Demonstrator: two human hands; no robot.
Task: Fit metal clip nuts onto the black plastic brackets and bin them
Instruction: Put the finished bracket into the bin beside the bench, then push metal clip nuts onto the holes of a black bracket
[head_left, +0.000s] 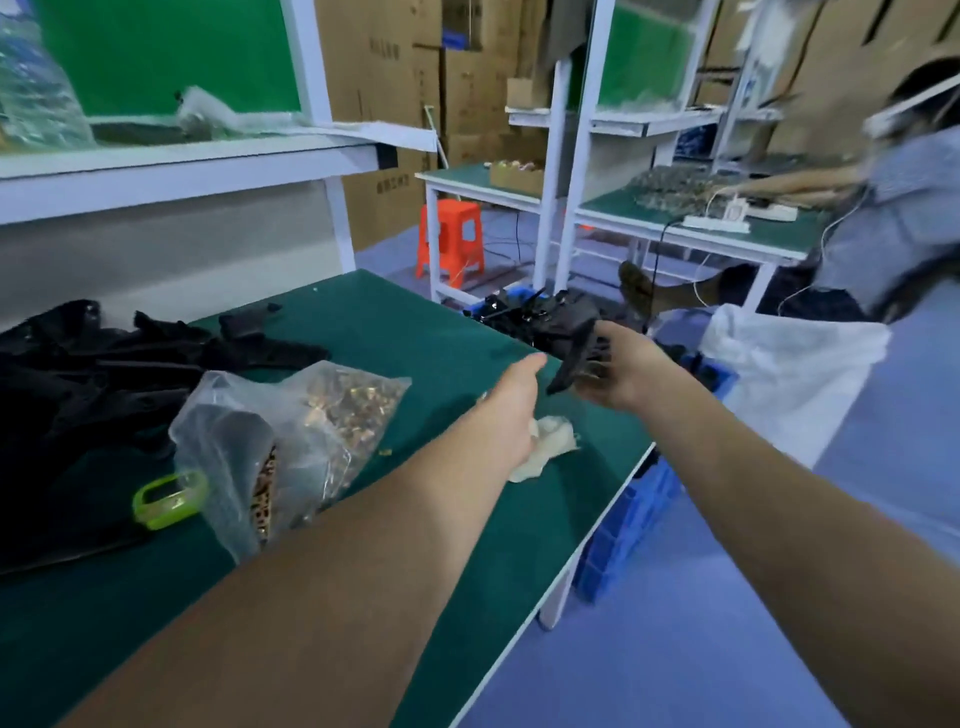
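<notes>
Clip nuts (343, 410): bagged mid-table (363, 322), handy for fitting.
Left hand (511, 400): near the right edge; fingers hidden, so I cannot tell its grip.
Right hand (623, 369): grasping a black bracket (574, 358) past that edge, probably to drop it.
Blue bin (722, 378): just beyond, holding brackets.

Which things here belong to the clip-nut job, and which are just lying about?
Job: bracket held in the right hand; bracket pile; bag of clip nuts; blue bin past the table edge.
Lying about: white cloth; green ring; orange stool; white sack.
</notes>
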